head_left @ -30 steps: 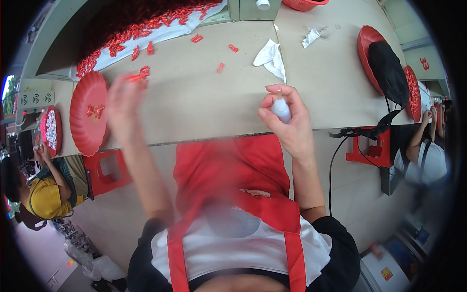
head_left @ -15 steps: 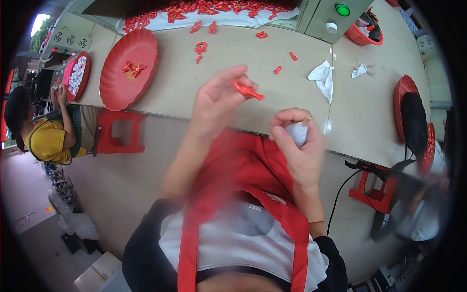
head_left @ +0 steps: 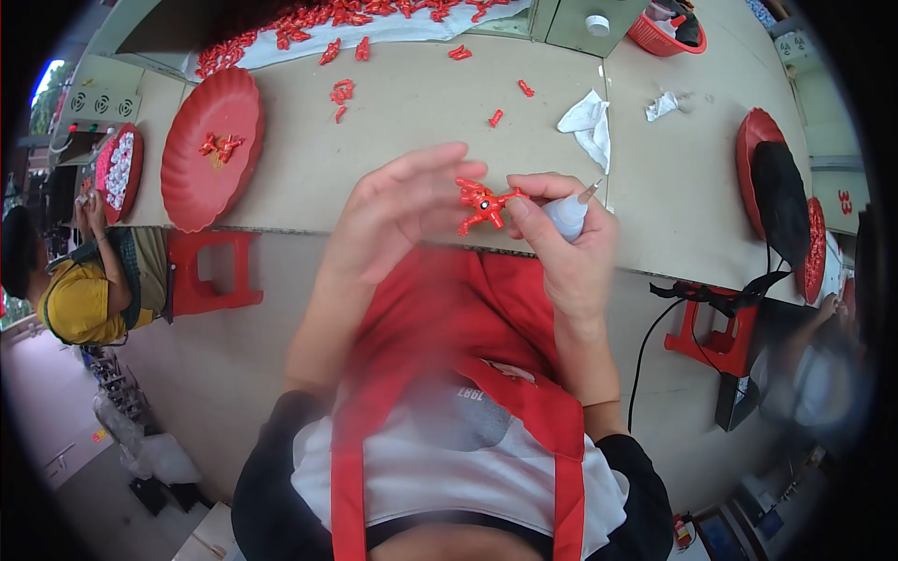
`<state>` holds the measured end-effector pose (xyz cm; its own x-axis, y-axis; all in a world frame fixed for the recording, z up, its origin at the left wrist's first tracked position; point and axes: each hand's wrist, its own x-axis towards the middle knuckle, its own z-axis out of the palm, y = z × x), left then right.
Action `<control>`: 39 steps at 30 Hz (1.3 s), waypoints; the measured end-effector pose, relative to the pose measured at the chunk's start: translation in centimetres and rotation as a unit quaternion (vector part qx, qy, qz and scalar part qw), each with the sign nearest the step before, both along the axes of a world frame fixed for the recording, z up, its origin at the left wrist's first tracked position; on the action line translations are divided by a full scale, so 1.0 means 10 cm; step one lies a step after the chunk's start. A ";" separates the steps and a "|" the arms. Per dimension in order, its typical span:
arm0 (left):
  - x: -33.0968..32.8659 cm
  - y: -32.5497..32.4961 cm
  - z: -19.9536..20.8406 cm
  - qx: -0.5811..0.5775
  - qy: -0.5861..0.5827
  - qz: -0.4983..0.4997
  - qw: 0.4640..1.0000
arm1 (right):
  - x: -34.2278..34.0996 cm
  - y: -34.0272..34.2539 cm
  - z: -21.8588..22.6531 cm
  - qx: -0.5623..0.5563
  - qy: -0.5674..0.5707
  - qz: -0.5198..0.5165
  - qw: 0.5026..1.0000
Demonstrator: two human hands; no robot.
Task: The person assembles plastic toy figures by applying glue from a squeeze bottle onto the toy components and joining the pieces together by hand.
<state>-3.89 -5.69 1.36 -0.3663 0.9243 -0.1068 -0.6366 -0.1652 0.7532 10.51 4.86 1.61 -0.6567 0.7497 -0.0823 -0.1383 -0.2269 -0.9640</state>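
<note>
My right hand (head_left: pixel 575 257) pinches a small glossy red plastic figure (head_left: pixel 484 205) between thumb and forefinger. Its limbs spread out, and a round black-and-white spot marks its middle. Tucked in that same palm is a white squeeze bottle (head_left: pixel 565 218), its thin metal nozzle pointing up and to the right. Beside the figure, my left hand (head_left: pixel 398 210) is open, fingers outstretched and slightly blurred; whether its fingertips touch the figure I cannot tell. Both hands are above the near edge of the worktable (head_left: pixel 402 103).
Several loose red pieces (head_left: pixel 342 91) lie on the table, with many more on a white cloth (head_left: pixel 346 35) at the back. A scalloped red tray (head_left: pixel 181 178) stands left. White tissue (head_left: pixel 589 126), a red basket (head_left: pixel 678 42) and black cloth (head_left: pixel 781 201) are right. A co-worker (head_left: pixel 84 276) sits left.
The red figure has passed from my left hand to my right thumb and forefinger, its limbs now showing spread. My left hand has opened. The bottle stays in my right hand; the view has shifted slightly.
</note>
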 end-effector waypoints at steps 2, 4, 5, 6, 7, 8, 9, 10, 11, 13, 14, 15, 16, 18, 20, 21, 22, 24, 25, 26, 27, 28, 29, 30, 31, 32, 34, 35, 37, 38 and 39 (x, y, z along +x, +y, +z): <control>-0.03 -0.01 0.00 -0.054 -0.058 -0.061 0.995 | -0.02 0.02 0.02 0.038 -0.011 0.001 0.999; -0.01 0.01 0.00 -0.065 -0.042 -0.060 0.995 | -0.02 0.03 0.03 0.053 -0.033 0.013 0.998; 0.01 0.02 -0.01 -0.074 -0.024 -0.062 0.995 | -0.03 0.04 0.03 0.053 -0.035 0.016 0.998; 0.02 0.03 0.00 -0.074 -0.026 -0.061 0.995 | -0.03 0.05 0.03 0.070 -0.034 0.012 0.997; 0.03 0.05 0.01 -0.084 -0.020 -0.055 0.995 | -0.04 0.07 0.03 0.087 -0.032 0.009 0.996; 0.04 0.06 0.01 -0.095 -0.014 -0.049 0.994 | -0.04 0.10 0.01 0.087 -0.033 0.010 0.996; 0.05 0.06 0.00 -0.095 -0.015 -0.049 0.994 | -0.05 0.13 -0.01 0.122 -0.015 0.019 0.992; 0.06 0.06 -0.01 -0.094 -0.012 -0.046 0.994 | -0.05 0.15 -0.03 0.157 0.004 0.029 0.987; 0.06 0.05 -0.02 -0.094 -0.009 -0.043 0.995 | -0.06 0.16 -0.03 0.157 0.003 0.028 0.987; 0.07 0.06 -0.06 -0.098 -0.010 -0.031 0.995 | -0.06 0.16 -0.04 0.170 0.003 0.037 0.985; 0.08 0.06 -0.07 -0.102 -0.011 -0.018 0.995 | -0.06 0.17 -0.03 0.170 0.003 0.037 0.985; 0.09 0.06 -0.07 -0.102 -0.011 -0.018 0.995 | -0.06 0.17 -0.03 0.175 0.000 0.041 0.984; 0.09 0.05 -0.07 -0.101 -0.007 -0.015 0.995 | -0.06 0.18 -0.03 0.180 -0.003 0.046 0.983; 0.10 0.05 -0.07 -0.099 -0.002 -0.012 0.995 | -0.06 0.19 -0.03 0.185 -0.002 0.049 0.981; 0.12 0.05 -0.08 -0.101 0.003 0.003 0.995 | -0.06 0.19 -0.03 0.190 -0.001 0.051 0.980; 0.12 0.05 -0.09 -0.100 0.003 0.003 0.995 | -0.06 0.19 -0.04 0.183 0.003 0.052 0.982; 0.13 0.05 -0.09 -0.104 0.001 0.011 0.995 | -0.07 0.18 -0.04 0.175 0.007 0.054 0.983; 0.15 0.05 -0.10 -0.107 0.000 0.019 0.994 | -0.07 0.18 -0.05 0.172 0.008 0.054 0.984; 0.15 0.05 -0.10 -0.111 0.002 0.023 0.994 | -0.07 0.18 -0.06 0.168 0.008 0.055 0.984; 0.16 0.06 -0.10 -0.115 0.004 0.026 0.993 | -0.06 0.18 -0.06 0.169 0.008 0.054 0.984; 0.16 0.05 -0.10 -0.115 0.005 0.027 0.993 | -0.07 0.18 -0.07 0.167 0.006 0.055 0.984; 0.16 0.05 -0.11 -0.114 0.001 0.030 0.993 | -0.07 0.17 -0.07 0.165 0.004 0.056 0.985; 0.17 0.04 -0.11 -0.113 -0.003 0.033 0.993 | -0.07 0.17 -0.08 0.165 0.005 0.056 0.985; 0.17 0.04 -0.12 -0.113 -0.002 0.033 0.993 | -0.07 0.17 -0.09 0.160 0.003 0.055 0.985; 0.17 0.04 -0.12 -0.114 -0.006 0.034 0.993 | -0.07 0.17 -0.09 0.156 0.001 0.055 0.986; 0.17 0.04 -0.12 -0.115 -0.010 0.035 0.993 | -0.07 0.17 -0.09 0.156 0.001 0.054 0.986; 0.18 0.05 -0.12 -0.118 -0.012 0.039 0.992 | -0.07 0.16 -0.10 0.150 -0.009 0.057 0.987; 0.19 0.05 -0.12 -0.121 -0.015 0.044 0.992 | -0.08 0.16 -0.10 0.150 -0.009 0.056 0.987; 0.18 0.04 -0.14 -0.118 -0.019 0.041 0.992 | -0.08 0.16 -0.10 0.143 -0.007 0.058 0.988; 0.18 0.04 -0.14 -0.114 -0.024 0.038 0.993 | -0.08 0.16 -0.10 0.143 -0.008 0.058 0.988; 0.18 0.04 -0.14 -0.114 -0.024 0.037 0.992 | -0.08 0.17 -0.10 0.139 -0.008 0.062 0.988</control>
<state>-2.12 -5.29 -0.06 -0.4219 0.8448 -0.3291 -0.6652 -0.0418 0.7455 9.72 6.52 0.59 -0.7451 0.6587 0.1043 -0.1108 0.0319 -0.9933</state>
